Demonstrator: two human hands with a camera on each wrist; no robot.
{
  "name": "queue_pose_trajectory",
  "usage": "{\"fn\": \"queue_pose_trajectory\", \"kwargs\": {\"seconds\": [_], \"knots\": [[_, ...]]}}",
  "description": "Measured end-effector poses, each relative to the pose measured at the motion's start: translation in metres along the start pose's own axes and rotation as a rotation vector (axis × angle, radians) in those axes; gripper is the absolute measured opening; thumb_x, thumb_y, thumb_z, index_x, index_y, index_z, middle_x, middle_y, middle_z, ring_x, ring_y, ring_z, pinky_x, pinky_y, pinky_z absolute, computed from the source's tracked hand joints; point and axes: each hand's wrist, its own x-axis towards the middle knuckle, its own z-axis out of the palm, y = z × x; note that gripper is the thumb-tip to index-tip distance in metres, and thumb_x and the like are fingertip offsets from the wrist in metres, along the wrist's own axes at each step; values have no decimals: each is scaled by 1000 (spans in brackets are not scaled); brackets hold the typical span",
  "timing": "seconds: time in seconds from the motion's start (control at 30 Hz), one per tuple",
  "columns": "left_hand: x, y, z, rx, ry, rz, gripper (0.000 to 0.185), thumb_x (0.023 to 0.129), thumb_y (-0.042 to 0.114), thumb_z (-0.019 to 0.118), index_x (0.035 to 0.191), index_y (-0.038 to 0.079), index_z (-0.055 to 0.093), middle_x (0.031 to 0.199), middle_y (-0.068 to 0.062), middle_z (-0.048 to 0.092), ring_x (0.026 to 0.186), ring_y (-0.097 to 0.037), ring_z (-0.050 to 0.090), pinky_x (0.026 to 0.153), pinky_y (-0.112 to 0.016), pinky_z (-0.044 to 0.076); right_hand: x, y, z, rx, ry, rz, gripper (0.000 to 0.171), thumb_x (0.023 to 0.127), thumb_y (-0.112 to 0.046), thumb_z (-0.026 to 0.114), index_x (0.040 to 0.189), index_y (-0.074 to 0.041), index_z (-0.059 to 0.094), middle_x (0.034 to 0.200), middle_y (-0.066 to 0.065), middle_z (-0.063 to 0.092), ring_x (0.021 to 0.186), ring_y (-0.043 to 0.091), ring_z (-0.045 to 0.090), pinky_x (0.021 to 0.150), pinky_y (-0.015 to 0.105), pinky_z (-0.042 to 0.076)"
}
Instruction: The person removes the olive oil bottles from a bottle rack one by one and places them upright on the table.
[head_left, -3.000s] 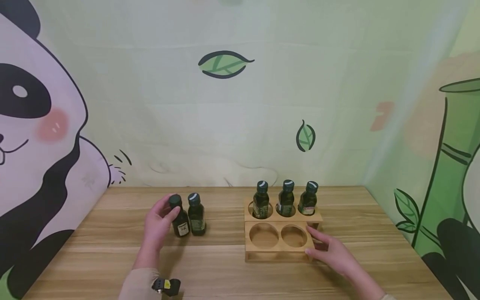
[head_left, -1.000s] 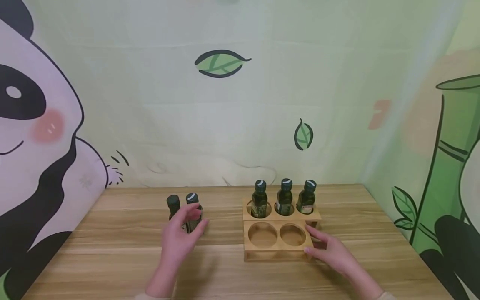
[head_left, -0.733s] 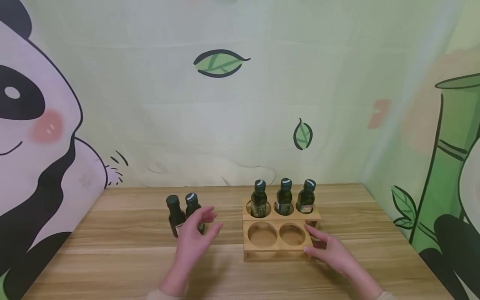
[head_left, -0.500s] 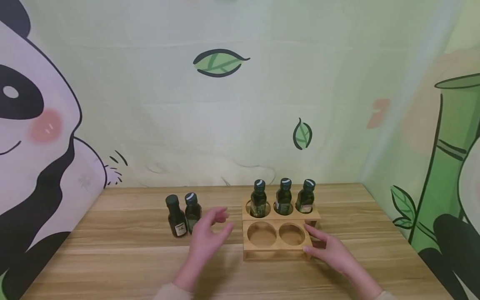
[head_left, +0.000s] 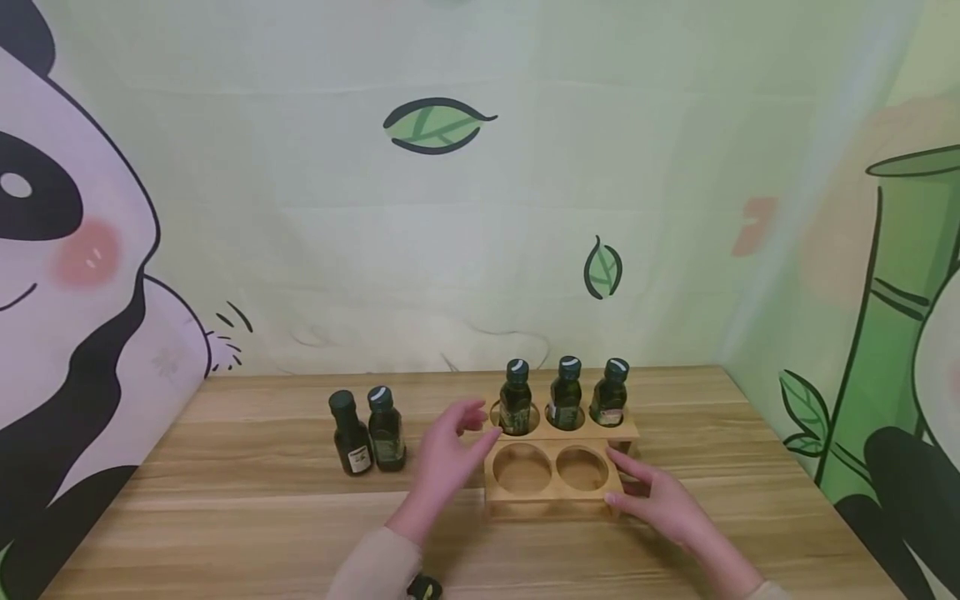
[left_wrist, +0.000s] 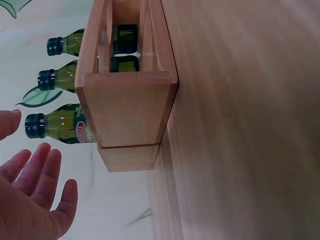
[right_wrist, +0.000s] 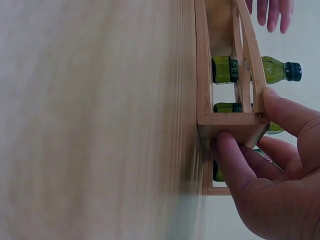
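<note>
A two-tier wooden rack (head_left: 551, 492) stands on the table. Three dark green bottles (head_left: 565, 400) fill the holes of its rear tier, and the two front holes (head_left: 522, 468) are empty. My right hand (head_left: 637, 487) grips the rack's right end, thumb (right_wrist: 282, 110) on top and a finger (right_wrist: 235, 160) against the end panel. My left hand (head_left: 459, 433) hovers open with spread fingers just left of the rack (left_wrist: 127, 100), holding nothing and closest to the leftmost racked bottle (head_left: 515, 400). Two more green bottles (head_left: 367, 433) stand side by side on the table further left.
The wooden table (head_left: 225, 517) ends at a cloth backdrop printed with a panda (head_left: 67, 250), leaves and bamboo (head_left: 900, 317). The backdrop closes off the back and right sides. Bare tabletop lies in front of the rack and bottles.
My left hand let go of the loose bottle at the left and swept right, empty, to the rack's left end. The right hand and all bottles stayed in place.
</note>
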Motion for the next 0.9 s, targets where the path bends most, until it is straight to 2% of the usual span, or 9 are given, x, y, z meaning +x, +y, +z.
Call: {"fn": "queue_pose_trajectory", "kwargs": {"seconds": [0.17,0.37,0.53,0.7,0.9], "knots": [[14,0,8,9,-10,-8,45,86,21,78,125,4,63,109,-11,70,102,-26,65,92,-45,51,0,0,0,8,-5,-3,72,84,-19,80,146,-3,46,147,31,39,117,45,57,90,44,53],[27,4,16,25,-28,-28,52,87,24,78,131,4,60,117,-10,68,109,-27,63,95,-46,50,0,1,0,13,-1,-6,72,84,-18,80,146,-3,47,146,32,40,117,45,57,89,43,54],[37,10,18,-8,-36,-68,55,87,25,78,135,7,57,125,-11,65,116,-28,60,97,-48,48,0,0,0,15,-1,-5,73,83,-19,81,146,-3,47,146,32,39,118,45,57,90,43,54],[46,10,24,-32,-24,-51,56,88,27,77,136,8,56,128,-11,64,118,-29,58,97,-48,48,-1,0,0,13,2,-9,72,84,-17,80,146,-3,46,146,32,39,117,45,57,91,44,53],[53,10,31,-96,-31,-86,58,89,27,77,139,10,54,131,-12,62,122,-30,56,99,-50,46,0,2,1,24,-3,-25,70,85,-11,79,145,1,45,146,32,40,115,44,59,88,42,55]]}}
